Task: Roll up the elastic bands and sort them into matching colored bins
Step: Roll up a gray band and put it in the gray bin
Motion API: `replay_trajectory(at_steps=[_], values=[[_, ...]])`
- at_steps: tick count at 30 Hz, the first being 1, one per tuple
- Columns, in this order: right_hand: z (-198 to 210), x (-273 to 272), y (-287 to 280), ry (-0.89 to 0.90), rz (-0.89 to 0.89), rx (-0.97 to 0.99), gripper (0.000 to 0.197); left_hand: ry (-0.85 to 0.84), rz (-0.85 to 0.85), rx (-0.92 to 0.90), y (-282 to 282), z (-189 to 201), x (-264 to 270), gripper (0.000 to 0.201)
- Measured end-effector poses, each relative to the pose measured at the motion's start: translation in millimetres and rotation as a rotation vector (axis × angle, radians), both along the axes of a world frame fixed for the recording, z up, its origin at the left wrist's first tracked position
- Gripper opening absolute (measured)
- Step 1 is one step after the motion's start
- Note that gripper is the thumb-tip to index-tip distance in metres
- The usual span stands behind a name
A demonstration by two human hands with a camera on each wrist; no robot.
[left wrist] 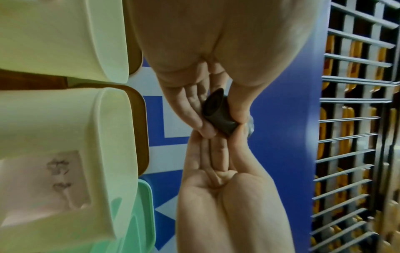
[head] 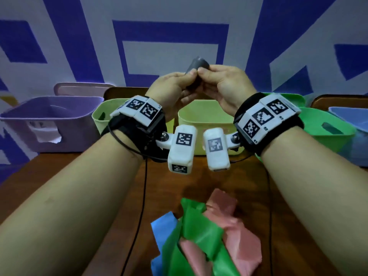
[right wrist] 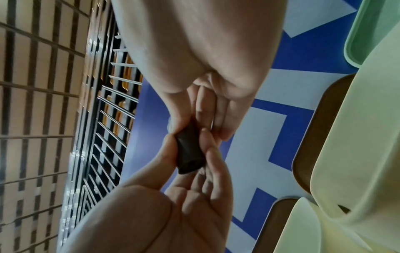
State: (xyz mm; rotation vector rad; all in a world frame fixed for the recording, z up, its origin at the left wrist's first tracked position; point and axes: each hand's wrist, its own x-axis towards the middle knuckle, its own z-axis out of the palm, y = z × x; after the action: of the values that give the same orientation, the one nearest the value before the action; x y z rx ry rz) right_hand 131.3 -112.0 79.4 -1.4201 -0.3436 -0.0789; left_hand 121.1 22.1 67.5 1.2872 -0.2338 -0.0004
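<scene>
At the centre of the head view, raised above the brown wooden worktop (head: 59, 176), the left hand (head: 169, 86) and right hand (head: 225, 84) meet thumb to thumb, each grip pinched on the dark grey rolled elastic band (head: 198, 64), a short tube poking up past the thumbs. Open air lies under the wrists. Across the middle of the frame a row of plastic bins lines the worktop's far edge: a purple bin (head: 49, 114) at left, two pale yellow-green bins (head: 99, 116) (head: 199, 118) in the middle, a bright green bin (head: 328, 126) and a blue bin (head: 350, 116) at right. At lower centre loose bands lie in a heap: a green band (head: 197, 232), a pink band (head: 243, 242), a blue band (head: 163, 224). Behind stands a white wall with blue blocks (head: 169, 30).

The left wrist view shows the roll's hollow end (left wrist: 213, 104) and a paper label (left wrist: 43, 184) on a pale bin; both wrist views show a barred grille (left wrist: 357, 119), unseen from the head.
</scene>
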Motion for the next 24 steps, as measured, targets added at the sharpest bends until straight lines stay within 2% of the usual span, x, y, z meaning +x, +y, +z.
replay_trajectory(at_steps=[4,7,9,11,15,19,21,24], values=[[32,41,12,0.09,-0.025,-0.085,0.01,0.147,0.061,0.097,9,37,31,0.027],[58,65,21,0.174,-0.034,-0.158,0.01,0.219,0.142,0.305,21,67,44,0.029],[75,74,29,0.247,-0.012,-0.203,0.019,0.254,0.203,0.431,34,86,50,0.027],[93,79,38,0.327,0.02,-0.227,0.028,0.305,0.221,0.476,49,103,53,0.031],[115,93,68,0.394,0.039,-0.324,0.017,0.421,0.339,0.522,85,124,54,0.028],[115,111,102,0.397,0.018,-0.45,0.014,0.467,0.416,0.641,116,127,57,0.02],[106,118,118,0.431,0.008,-0.493,0.024,0.489,0.417,0.654,130,120,65,0.018],[81,129,137,0.437,-0.014,-0.603,0.018,0.533,0.387,0.68,147,102,81,0.015]])
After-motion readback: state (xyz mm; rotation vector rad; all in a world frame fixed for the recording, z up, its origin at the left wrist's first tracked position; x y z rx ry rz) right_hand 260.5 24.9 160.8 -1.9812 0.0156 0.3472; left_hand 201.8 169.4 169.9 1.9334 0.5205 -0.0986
